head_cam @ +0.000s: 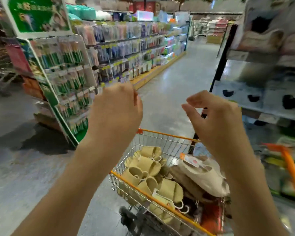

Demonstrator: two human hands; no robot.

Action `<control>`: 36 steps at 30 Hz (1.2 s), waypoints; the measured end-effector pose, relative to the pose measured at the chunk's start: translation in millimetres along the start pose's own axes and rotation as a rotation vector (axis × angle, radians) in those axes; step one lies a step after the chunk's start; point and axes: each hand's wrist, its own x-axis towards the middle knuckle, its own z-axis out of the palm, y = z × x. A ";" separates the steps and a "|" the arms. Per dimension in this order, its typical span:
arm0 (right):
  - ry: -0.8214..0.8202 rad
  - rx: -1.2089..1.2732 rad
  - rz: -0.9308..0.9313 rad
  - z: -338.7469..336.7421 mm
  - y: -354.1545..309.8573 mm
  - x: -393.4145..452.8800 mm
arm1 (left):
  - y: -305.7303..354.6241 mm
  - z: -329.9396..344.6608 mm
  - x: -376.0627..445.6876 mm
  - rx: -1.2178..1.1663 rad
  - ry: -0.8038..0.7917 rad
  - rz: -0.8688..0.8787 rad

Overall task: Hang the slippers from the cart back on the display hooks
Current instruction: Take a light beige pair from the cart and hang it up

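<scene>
head view: both hands raised above the cart [167, 133], nothing held; left hand [117, 109] loosely curled, right hand [215, 116] relaxed open. yellow slippers [148, 174] and beige slippers [201, 178] seen piled in cart, none hung yet.

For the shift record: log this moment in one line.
left hand raised, empty | right hand raised, empty | beige foam slippers in orange-rimmed wire cart

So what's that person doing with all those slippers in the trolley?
A person stands in a shop aisle with both hands raised, the left hand and the right hand, holding nothing. Below them a wire cart is full of yellowish slippers and a beige pair. None is picked up yet.
</scene>
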 end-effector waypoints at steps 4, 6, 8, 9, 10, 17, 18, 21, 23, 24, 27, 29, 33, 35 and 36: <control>0.070 -0.163 0.112 -18.1 39.2 -11.7 | 21.9 54.3 9.5 -0.156 -0.117 0.090; 0.101 -0.224 0.180 -22.9 64.0 -21.7 | 34.5 87.4 11.5 -0.236 -0.154 0.124; 0.107 -0.269 0.274 -24.3 94.6 -35.0 | 47.9 124.3 11.7 -0.306 -0.218 0.144; 0.108 -0.296 0.323 -23.6 111.5 -42.3 | 54.8 143.3 11.6 -0.334 -0.253 0.158; 0.110 -0.328 0.373 -22.2 129.6 -50.1 | 61.9 162.7 11.4 -0.355 -0.291 0.172; 0.010 -0.384 0.777 13.7 252.8 -100.2 | 94.7 288.2 14.1 -0.362 -0.506 0.213; -0.001 -0.384 0.820 20.2 265.5 -104.0 | 98.8 302.6 14.9 -0.359 -0.538 0.211; -0.042 -0.362 0.945 41.3 297.6 -110.3 | 111.3 341.3 18.9 -0.334 -0.622 0.195; -0.061 -0.351 1.031 54.1 317.5 -114.3 | 119.0 364.7 20.0 -0.320 -0.677 0.181; -0.073 -0.357 1.064 60.3 327.1 -117.1 | 121.6 376.6 18.6 -0.311 -0.701 0.182; -0.126 -0.376 1.183 77.6 352.5 -129.2 | 127.7 411.5 7.0 -0.291 -0.785 0.223; -0.183 -0.392 1.278 86.9 365.8 -138.2 | 131.1 433.0 -2.8 -0.276 -0.865 0.238; -0.347 -0.407 1.439 101.4 389.4 -151.8 | 134.3 473.5 -20.8 -0.238 -1.025 0.238; -0.403 -0.355 1.529 108.9 400.4 -159.2 | 136.3 490.5 -28.6 -0.239 -1.088 0.203; -0.430 -0.340 1.569 112.0 405.3 -163.1 | 137.8 498.5 -32.4 -0.251 -1.129 0.169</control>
